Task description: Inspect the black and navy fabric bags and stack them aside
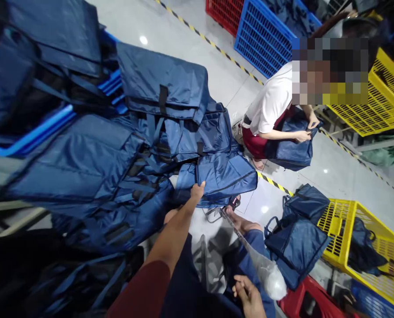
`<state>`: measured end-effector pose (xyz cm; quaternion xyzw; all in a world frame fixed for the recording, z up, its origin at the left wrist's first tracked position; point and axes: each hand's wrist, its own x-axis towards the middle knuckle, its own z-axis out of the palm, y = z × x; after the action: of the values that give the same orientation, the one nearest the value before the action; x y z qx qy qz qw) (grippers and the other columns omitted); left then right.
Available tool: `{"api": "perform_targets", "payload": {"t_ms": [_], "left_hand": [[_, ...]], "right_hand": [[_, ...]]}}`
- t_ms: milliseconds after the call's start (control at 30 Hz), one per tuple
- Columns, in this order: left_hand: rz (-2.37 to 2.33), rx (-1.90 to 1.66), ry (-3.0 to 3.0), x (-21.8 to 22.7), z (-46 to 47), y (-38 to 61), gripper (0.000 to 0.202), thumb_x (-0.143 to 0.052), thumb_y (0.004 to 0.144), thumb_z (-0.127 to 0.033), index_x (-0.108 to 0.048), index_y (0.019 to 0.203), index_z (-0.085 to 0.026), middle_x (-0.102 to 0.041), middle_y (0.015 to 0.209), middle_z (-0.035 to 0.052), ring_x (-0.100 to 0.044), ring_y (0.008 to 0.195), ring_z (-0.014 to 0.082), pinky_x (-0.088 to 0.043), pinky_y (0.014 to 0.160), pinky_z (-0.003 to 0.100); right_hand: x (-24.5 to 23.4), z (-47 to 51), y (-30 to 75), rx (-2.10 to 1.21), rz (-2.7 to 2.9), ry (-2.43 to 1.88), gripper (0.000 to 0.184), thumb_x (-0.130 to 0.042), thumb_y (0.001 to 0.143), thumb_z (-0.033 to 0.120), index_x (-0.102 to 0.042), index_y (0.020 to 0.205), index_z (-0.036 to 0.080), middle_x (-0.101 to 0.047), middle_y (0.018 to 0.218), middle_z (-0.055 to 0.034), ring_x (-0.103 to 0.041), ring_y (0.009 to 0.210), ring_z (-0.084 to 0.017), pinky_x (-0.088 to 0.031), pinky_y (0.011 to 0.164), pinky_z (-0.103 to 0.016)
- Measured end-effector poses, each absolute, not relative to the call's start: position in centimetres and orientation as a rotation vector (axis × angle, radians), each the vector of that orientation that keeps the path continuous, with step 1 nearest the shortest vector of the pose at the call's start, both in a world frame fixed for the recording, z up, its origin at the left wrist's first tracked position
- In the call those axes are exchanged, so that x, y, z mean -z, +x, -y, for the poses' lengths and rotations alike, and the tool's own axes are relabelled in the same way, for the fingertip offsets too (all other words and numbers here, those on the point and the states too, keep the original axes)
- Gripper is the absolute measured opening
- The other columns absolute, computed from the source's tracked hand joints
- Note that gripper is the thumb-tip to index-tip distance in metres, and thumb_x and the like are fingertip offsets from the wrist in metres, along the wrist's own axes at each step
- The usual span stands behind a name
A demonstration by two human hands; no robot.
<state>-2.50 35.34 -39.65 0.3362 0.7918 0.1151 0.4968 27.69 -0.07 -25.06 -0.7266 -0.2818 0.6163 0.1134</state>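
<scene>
A big heap of navy blue fabric bags with black straps slopes across the left and middle. My left hand reaches forward and grips the edge of the nearest navy bag at the foot of the heap, thumb on top and fingers tucked behind the fabric. My right hand sits low near my lap with its fingers curled, closed on a clear plastic bag that stretches up towards my foot.
A person in a white shirt crouches at the right and handles another navy bag. More navy bags lie beside a yellow crate. Blue, red and yellow crates stand behind striped floor tape.
</scene>
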Motion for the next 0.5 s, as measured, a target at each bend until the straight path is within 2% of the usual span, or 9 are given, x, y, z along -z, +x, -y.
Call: {"api": "perform_targets", "payload": {"t_ms": [133,233,300,433,500], "left_hand": [[-2.006,-0.224,0.918,36.5,-35.4,-3.1,0.039,-0.066,0.108,-0.048,-0.073,0.129,-0.016,-0.074,0.135,0.0147,-0.069,0.128,0.0288,-0.054,0.115,0.053],[-2.048,-0.268,1.049,31.8,-35.2,-4.1,0.04,-0.055,0.112,-0.044,-0.076,0.12,-0.011,-0.077,0.126,0.0234,-0.071,0.129,0.0342,-0.051,0.113,0.048],[-2.089,-0.313,1.141,27.7,-34.4,-5.6,0.042,-0.052,0.111,-0.042,-0.077,0.121,-0.01,-0.078,0.124,0.0277,-0.072,0.128,0.0396,-0.051,0.109,0.047],[-2.176,-0.411,1.34,18.4,-28.8,-10.4,0.047,-0.049,0.109,-0.048,-0.077,0.126,-0.015,-0.081,0.116,0.0235,-0.076,0.119,0.0415,-0.053,0.103,0.045],[-2.198,-0.531,1.501,14.0,-23.8,-13.2,0.05,-0.05,0.107,-0.053,-0.077,0.131,-0.019,-0.083,0.114,0.0194,-0.078,0.113,0.0392,-0.056,0.101,0.044]], "right_hand": [[24.5,-1.9,26.2,-1.761,1.034,-2.17,0.077,-0.066,0.077,0.094,-0.083,0.111,0.028,-0.083,0.099,-0.0094,-0.078,0.1,-0.036,-0.059,0.097,-0.046],[23.6,-3.2,25.5,-1.774,1.173,-2.079,0.072,-0.061,0.083,0.092,-0.082,0.114,0.03,-0.082,0.098,-0.0073,-0.078,0.098,-0.034,-0.058,0.093,-0.044],[22.8,-3.8,25.0,-1.783,1.245,-1.968,0.072,-0.057,0.09,0.089,-0.081,0.118,0.027,-0.08,0.094,-0.0071,-0.076,0.093,-0.031,-0.058,0.089,-0.041],[18.8,-5.7,22.4,-1.809,1.399,-1.685,0.073,-0.052,0.098,0.084,-0.078,0.125,0.021,-0.077,0.089,-0.0064,-0.073,0.084,-0.026,-0.058,0.084,-0.038],[15.2,-7.4,20.4,-1.774,1.528,-1.501,0.064,-0.051,0.106,0.074,-0.076,0.134,0.023,-0.08,0.105,-0.0083,-0.075,0.096,-0.027,-0.059,0.092,-0.038]]}}
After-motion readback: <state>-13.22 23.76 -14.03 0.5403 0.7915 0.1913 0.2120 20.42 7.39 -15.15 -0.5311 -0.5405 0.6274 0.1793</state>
